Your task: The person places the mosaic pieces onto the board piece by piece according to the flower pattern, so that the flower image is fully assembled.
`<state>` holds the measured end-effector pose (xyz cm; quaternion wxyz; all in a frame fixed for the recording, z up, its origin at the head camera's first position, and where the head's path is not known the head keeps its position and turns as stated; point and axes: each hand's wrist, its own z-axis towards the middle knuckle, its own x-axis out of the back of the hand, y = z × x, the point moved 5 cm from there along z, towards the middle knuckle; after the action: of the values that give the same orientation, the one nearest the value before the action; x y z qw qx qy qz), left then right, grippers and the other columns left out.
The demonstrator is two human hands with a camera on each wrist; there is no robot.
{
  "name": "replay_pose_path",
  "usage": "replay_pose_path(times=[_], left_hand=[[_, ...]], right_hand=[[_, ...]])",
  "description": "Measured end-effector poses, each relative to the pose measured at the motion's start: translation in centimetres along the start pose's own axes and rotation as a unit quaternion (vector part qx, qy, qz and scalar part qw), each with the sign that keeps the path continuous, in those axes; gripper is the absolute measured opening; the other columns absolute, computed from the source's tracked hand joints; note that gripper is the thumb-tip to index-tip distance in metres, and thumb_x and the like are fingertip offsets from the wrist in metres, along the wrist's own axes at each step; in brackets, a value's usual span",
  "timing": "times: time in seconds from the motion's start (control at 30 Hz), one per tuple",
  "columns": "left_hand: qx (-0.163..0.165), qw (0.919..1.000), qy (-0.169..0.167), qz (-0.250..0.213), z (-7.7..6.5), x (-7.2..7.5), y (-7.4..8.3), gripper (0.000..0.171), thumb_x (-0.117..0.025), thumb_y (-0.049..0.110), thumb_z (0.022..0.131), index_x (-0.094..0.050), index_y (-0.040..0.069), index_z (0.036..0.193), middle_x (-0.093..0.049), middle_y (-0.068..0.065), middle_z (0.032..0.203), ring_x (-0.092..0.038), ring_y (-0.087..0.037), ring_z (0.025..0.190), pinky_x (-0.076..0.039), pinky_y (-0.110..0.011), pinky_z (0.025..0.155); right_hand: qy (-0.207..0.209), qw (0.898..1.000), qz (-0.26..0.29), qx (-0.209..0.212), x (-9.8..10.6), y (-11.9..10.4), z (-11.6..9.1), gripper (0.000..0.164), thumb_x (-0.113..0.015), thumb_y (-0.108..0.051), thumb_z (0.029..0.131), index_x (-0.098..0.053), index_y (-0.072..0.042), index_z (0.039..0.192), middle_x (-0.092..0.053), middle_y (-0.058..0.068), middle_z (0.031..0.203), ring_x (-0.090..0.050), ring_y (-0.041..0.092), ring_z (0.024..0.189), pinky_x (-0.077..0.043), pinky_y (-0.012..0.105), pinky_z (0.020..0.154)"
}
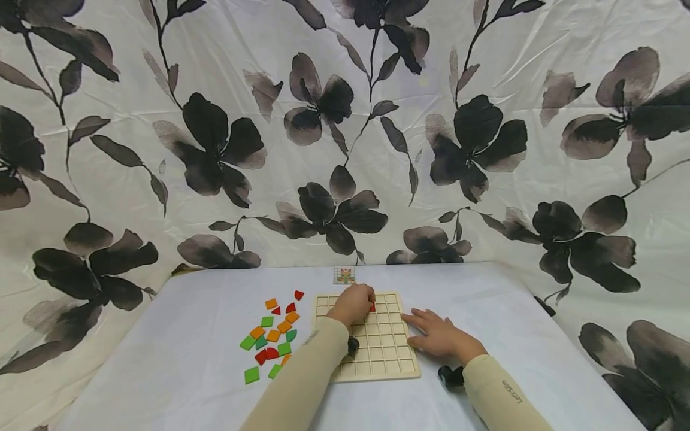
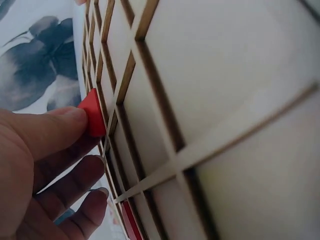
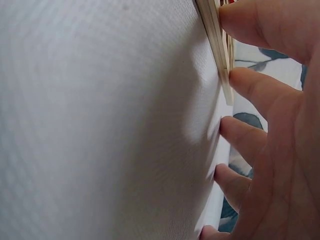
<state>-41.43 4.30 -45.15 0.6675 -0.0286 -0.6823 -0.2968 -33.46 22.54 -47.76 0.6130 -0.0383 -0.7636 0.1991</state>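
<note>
My left hand [image 1: 351, 304] reaches over a pale wooden grid board [image 1: 377, 378]. Between thumb and fingers it pinches a small red tile [image 2: 96, 114], held right at the grid's raised strips in the left wrist view. Another red piece [image 2: 131, 220] sits in a cell near the board's far part. The right hand [image 1: 441, 335] lies at the board's right edge with fingers spread. In the right wrist view its thumb and index fingertips [image 3: 239, 76] touch the board's side [image 3: 215, 42], and the other fingertips rest on the white cloth.
Several loose tiles lie left of the board, among them a green square [image 1: 251, 375], an orange square [image 1: 271, 304] and a red quarter-round piece [image 1: 299, 295]. A small pattern card [image 1: 344, 275] lies behind the board. Floral cloth [image 1: 323, 149] hangs beyond the white table [image 1: 194, 335].
</note>
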Motion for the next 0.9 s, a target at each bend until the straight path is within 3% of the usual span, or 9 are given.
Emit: replay_pose_path(times=[0.27,0.47,0.7,0.9], left_hand=[[-0.007,0.9993,-0.019,0.031,-0.3,-0.4,0.1,0.014,-0.062,0.008,0.092,-0.073,0.013,0.085,-0.071,0.000,0.089,-0.066,-0.017,0.087,-0.053,-0.033,0.078],[-0.022,0.9997,-0.014,0.000,-1.3,0.9,-0.5,0.019,-0.057,0.006,0.094,-0.074,0.008,0.102,-0.072,-0.005,0.105,-0.067,-0.022,0.102,-0.052,-0.036,0.089],[-0.004,0.9999,0.001,-0.012,-2.8,4.2,-3.7,0.021,-0.057,0.008,0.095,-0.071,0.005,0.110,-0.069,-0.008,0.112,-0.063,-0.025,0.109,-0.051,-0.040,0.091],[0.058,0.9980,0.002,0.026,-5.0,6.7,-8.1,0.019,-0.061,0.010,0.094,-0.071,0.006,0.109,-0.070,-0.008,0.108,-0.064,-0.024,0.101,-0.052,-0.040,0.089]], right_hand=[[-0.005,1.000,0.000,0.002,0.0,0.0,-0.1,0.059,-0.058,-0.043,0.092,-0.043,-0.026,0.146,-0.034,0.009,0.156,-0.024,0.041,0.145,-0.014,0.073,0.107],[-0.007,1.000,0.005,0.000,0.0,0.0,0.1,0.060,-0.058,-0.044,0.091,-0.043,-0.026,0.146,-0.033,0.009,0.156,-0.023,0.040,0.146,-0.013,0.073,0.108],[-0.011,1.000,0.016,-0.005,0.1,0.1,0.2,0.060,-0.059,-0.045,0.091,-0.043,-0.027,0.146,-0.032,0.007,0.157,-0.022,0.038,0.147,-0.013,0.071,0.109],[-0.011,1.000,0.015,-0.003,0.0,0.1,0.1,0.061,-0.059,-0.045,0.090,-0.043,-0.026,0.146,-0.032,0.008,0.157,-0.022,0.039,0.146,-0.013,0.072,0.109]])
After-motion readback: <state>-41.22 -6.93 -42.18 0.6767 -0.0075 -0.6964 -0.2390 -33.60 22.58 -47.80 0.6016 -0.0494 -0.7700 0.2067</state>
